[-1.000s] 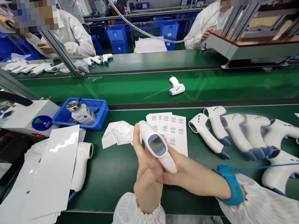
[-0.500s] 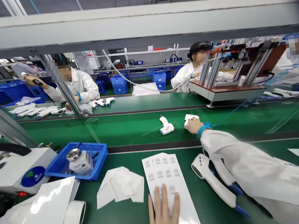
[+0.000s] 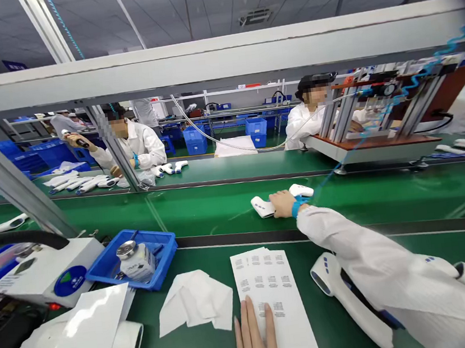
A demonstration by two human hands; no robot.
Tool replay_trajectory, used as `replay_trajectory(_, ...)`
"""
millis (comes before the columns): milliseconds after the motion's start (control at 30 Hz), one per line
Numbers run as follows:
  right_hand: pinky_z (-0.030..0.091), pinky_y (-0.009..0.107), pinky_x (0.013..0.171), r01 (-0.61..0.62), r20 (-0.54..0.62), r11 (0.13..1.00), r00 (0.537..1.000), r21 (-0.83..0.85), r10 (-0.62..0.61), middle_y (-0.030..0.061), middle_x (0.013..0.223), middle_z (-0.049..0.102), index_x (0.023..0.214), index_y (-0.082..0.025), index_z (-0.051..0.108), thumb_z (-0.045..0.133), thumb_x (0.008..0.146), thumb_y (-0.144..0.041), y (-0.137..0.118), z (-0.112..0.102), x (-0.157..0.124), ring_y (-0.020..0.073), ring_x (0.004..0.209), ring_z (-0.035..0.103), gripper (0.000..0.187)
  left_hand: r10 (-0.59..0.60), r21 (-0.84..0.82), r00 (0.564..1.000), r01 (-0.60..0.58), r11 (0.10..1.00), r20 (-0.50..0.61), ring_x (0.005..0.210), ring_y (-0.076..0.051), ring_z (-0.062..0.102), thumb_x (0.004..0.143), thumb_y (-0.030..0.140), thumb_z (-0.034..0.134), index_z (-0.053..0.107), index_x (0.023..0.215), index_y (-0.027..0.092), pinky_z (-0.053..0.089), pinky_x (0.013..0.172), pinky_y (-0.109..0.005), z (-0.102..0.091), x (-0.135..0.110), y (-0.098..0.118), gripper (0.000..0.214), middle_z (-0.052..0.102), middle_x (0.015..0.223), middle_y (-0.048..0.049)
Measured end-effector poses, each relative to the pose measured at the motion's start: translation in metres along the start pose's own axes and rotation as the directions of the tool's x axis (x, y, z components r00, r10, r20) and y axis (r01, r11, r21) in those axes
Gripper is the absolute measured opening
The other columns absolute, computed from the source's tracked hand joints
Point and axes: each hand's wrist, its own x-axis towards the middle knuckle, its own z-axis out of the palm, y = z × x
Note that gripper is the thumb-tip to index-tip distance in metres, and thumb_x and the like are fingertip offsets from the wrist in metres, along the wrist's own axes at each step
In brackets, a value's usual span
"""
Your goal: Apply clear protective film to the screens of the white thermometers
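My left hand (image 3: 257,343) lies flat on a white sheet of printed labels (image 3: 285,303), its fingers stretched out. My right hand (image 3: 284,204), with a blue wristband, reaches over the green belt. It is closed on the near part of a white gun-shaped device (image 3: 263,207) with blue buttons; its handle is hidden under my fingers. A second white gun-shaped device (image 3: 301,190) lies just beyond that hand. Beneath my right sleeve, another white gun-shaped device (image 3: 350,301) rests on the bench, partly covered. A crumpled white cloth (image 3: 197,302) lies left of the labels.
A blue tray (image 3: 164,258) with a metal-capped bottle (image 3: 136,260) stands at left beside a white box-shaped machine (image 3: 69,273). White sheets (image 3: 71,346) cover another device. Across the belt, two people in white coats sit near a fixture (image 3: 373,148). A metal post (image 3: 12,173) rises at left.
My right hand has moved left along the belt, from the right-hand device to the left-hand one. My left hand stays on the label sheet. The view has tilted up slightly.
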Motion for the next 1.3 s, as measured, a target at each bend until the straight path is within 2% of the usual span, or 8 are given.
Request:
replay_trajectory(133,0.051,0.032,0.069,-0.074,0.032,0.98,0.997,0.185,0.069,0.0115,0.091,0.067,0.103,-0.01,0.059,0.052,0.094,-0.037,-0.032,0.005,-0.076,0.0202,0.08,0.065,0.029,-0.19,-0.4,0.976,0.216,0.891,0.103,0.145,-0.037,0.023,0.089,0.04,0.05,0.036,0.148,0.018,0.023,0.112,-0.063,-0.037,0.018,0.021,0.064,0.033,0.155,-0.0177)
replay_trajectory(233,0.046,0.023,0.056,-0.038,0.106,0.904,0.994,0.425,-0.008,0.002,0.077,0.063,0.101,-0.016,0.055,0.041,0.096,-0.044,-0.071,0.018,-0.148,0.0122,0.061,0.058,0.032,-0.303,-0.757,0.919,0.383,0.53,0.252,0.141,-0.033,0.032,0.085,0.044,0.059,0.008,0.153,0.027,0.031,0.11,-0.054,-0.066,0.04,0.041,0.087,0.033,0.153,-0.0172)
replay_trajectory(367,0.041,0.023,0.052,-0.153,0.208,0.35,0.97,0.924,-0.127,-0.0022,0.071,0.054,0.116,-0.017,0.051,0.042,0.094,-0.047,-0.115,0.025,-0.224,0.0097,0.053,0.044,0.039,-0.24,-0.928,0.913,0.361,0.097,0.33,0.117,-0.027,0.059,0.079,0.04,0.071,-0.006,0.15,0.038,0.045,0.101,-0.046,-0.091,0.055,0.066,0.104,0.049,0.137,-0.0131)
replay_trajectory(500,0.049,0.025,0.066,-0.204,0.25,0.232,0.95,0.951,-0.189,0.0049,0.107,0.061,0.147,-0.026,0.027,0.06,0.084,-0.033,-0.132,0.027,-0.266,0.0138,0.074,0.057,0.071,-0.309,-0.923,0.896,0.368,0.111,0.32,0.103,-0.021,0.066,0.082,0.035,0.068,0.013,0.15,0.038,0.05,0.094,-0.038,-0.101,0.048,0.077,0.087,0.062,0.111,-0.0045)
replay_trajectory(667,0.05,0.039,0.093,-0.049,0.175,0.637,0.975,0.769,-0.135,0.0094,0.129,0.056,0.145,-0.028,0.034,0.057,0.086,-0.029,-0.117,0.059,-0.287,0.0248,0.11,0.06,0.063,-0.317,-0.907,0.912,0.342,0.244,0.259,0.089,-0.016,0.064,0.086,0.03,0.061,0.026,0.145,0.036,0.055,0.075,-0.028,-0.108,0.038,0.073,0.07,0.057,0.121,-0.0056)
replay_trajectory(800,0.025,0.054,0.117,0.186,-0.012,0.924,0.981,0.335,-0.193,0.0081,0.156,0.032,0.147,-0.027,0.037,0.053,0.09,-0.047,-0.089,0.089,-0.274,0.0324,0.144,0.025,0.062,-0.283,-0.87,0.889,0.43,0.242,0.361,0.054,-0.008,0.05,0.084,0.023,0.059,0.016,0.149,0.038,0.047,0.046,-0.022,-0.111,0.034,0.062,0.079,0.06,0.116,-0.0059)
replay_trajectory(1033,0.025,0.054,0.117,0.335,0.011,0.905,0.937,0.262,-0.349,0.0066,0.155,0.036,0.144,-0.025,0.042,0.052,0.092,-0.049,-0.072,0.082,-0.251,0.0301,0.144,0.027,0.058,-0.23,-0.831,0.823,0.549,0.09,0.519,0.059,-0.007,0.051,0.083,0.019,0.059,0.019,0.147,0.044,0.046,0.045,-0.02,-0.093,0.014,0.036,0.079,0.046,0.134,-0.0072)
replay_trajectory(1300,0.049,0.042,0.086,0.104,-0.055,0.847,0.995,0.522,-0.088,0.0053,0.1,0.07,0.086,-0.024,0.073,0.057,0.09,-0.02,-0.094,0.084,-0.264,0.0236,0.095,0.061,0.017,-0.192,-0.835,0.848,0.524,0.169,0.494,0.054,-0.007,0.044,0.086,0.036,0.061,0.018,0.149,0.04,0.043,0.042,-0.018,-0.077,0.01,0.035,0.076,0.055,0.106,-0.0028)
